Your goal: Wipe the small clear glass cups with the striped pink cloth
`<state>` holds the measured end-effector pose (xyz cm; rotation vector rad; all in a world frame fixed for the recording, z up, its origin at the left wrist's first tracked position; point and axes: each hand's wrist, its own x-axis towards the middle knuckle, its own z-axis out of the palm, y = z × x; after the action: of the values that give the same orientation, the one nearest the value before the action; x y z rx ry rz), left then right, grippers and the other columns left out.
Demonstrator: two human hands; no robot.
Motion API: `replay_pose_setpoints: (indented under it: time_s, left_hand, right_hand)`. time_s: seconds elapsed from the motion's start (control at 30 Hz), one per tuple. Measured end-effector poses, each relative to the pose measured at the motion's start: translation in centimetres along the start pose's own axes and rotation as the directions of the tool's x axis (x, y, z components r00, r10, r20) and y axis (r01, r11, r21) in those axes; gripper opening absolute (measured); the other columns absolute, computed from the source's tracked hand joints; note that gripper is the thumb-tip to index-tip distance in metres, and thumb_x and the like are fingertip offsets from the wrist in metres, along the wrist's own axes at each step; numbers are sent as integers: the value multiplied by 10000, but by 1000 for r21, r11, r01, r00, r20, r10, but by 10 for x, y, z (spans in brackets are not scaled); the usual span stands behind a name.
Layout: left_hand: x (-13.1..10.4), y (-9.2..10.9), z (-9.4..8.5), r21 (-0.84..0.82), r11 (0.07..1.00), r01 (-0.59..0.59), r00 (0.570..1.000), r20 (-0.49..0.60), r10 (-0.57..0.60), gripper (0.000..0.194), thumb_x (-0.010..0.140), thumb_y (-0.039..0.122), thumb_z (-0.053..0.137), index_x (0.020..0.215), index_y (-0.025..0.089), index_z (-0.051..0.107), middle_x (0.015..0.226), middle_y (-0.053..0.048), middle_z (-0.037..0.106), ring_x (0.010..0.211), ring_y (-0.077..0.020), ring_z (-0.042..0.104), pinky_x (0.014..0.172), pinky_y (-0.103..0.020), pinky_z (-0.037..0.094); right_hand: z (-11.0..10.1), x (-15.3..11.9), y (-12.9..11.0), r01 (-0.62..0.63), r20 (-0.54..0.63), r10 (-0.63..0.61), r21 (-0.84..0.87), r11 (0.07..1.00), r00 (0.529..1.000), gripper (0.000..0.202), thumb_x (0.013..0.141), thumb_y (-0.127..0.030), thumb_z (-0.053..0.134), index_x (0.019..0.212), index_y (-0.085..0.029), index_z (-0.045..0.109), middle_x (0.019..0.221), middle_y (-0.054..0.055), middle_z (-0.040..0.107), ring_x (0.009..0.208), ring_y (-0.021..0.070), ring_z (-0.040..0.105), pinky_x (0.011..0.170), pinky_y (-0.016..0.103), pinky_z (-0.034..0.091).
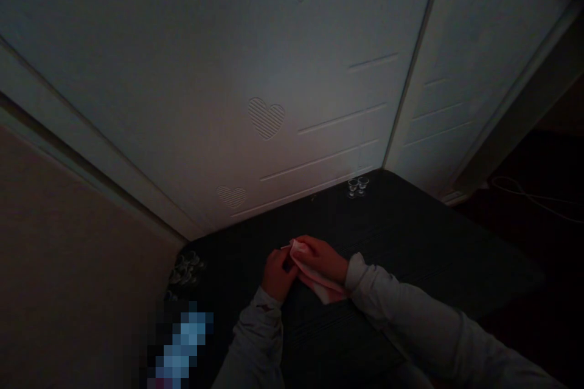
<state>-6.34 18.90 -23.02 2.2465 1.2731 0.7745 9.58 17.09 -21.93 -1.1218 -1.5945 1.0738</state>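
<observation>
Over the dark table my two hands meet close together. A pink and white cloth [329,293] is bunched in my right hand [323,259], and its loose end hangs down beneath the palm. My left hand [276,275] is closed just beside it, fingers curled in toward the cloth. A thin pale edge shows between the hands, but what the left fingers hold is too dark and covered to name. Two small clear stemmed glasses [358,186] stand near the table's back edge. Several similar glasses [185,268] are grouped at its left corner.
The dark table [410,237] stands against a white panel [205,103] with grooved hearts and lines. A bright pixelated patch [185,343] covers the lower left. A pale cable [531,191] lies at the far right. The room is dim.
</observation>
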Motion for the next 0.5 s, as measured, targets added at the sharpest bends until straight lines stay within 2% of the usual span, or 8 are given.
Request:
replay_pose_setpoints:
  time_s: [0.17, 0.3, 0.4, 0.5]
  left_hand:
    - [-2, 2, 0, -147, 989, -11, 1000, -28, 7, 405, 680, 280, 594, 1068, 198, 512, 987, -61, 590, 889, -198, 540, 796, -361, 414]
    - [-3, 3, -1, -201, 980, 0, 999, -53, -11, 340, 690, 276, 587, 1014, 188, 533, 848, -34, 607, 797, -175, 565, 761, -349, 433]
    - [-3, 4, -1, -197, 980, 4, 999, -51, -15, 258, 698, 272, 582, 934, 173, 555, 812, -32, 604, 784, -170, 565, 757, -342, 434]
    - [-3, 5, -1, -188, 982, 13, 998, -61, -25, 260, 699, 271, 584, 932, 161, 552, 810, -40, 606, 782, -170, 565, 755, -339, 436]
  right_hand:
    - [-5, 5, 7, -66, -137, 82, 121, 990, 987, 278, 809, -410, 427, 891, -168, 538, 802, 15, 563, 740, 141, 510, 697, 278, 413]
    - [-6, 9, 14, -95, -217, 144, 222, 970, 965, 321, 816, -446, 390, 875, -163, 530, 784, 14, 549, 718, 138, 495, 683, 274, 406]
    - [-6, 10, 14, -99, -229, 148, 211, 972, 962, 328, 817, -453, 380, 862, -164, 530, 773, 15, 545, 720, 143, 495, 677, 273, 402]
    - [-6, 9, 12, -102, -230, 134, 147, 984, 964, 306, 817, -438, 389, 859, -169, 528, 779, 14, 548, 727, 145, 498, 675, 274, 401]
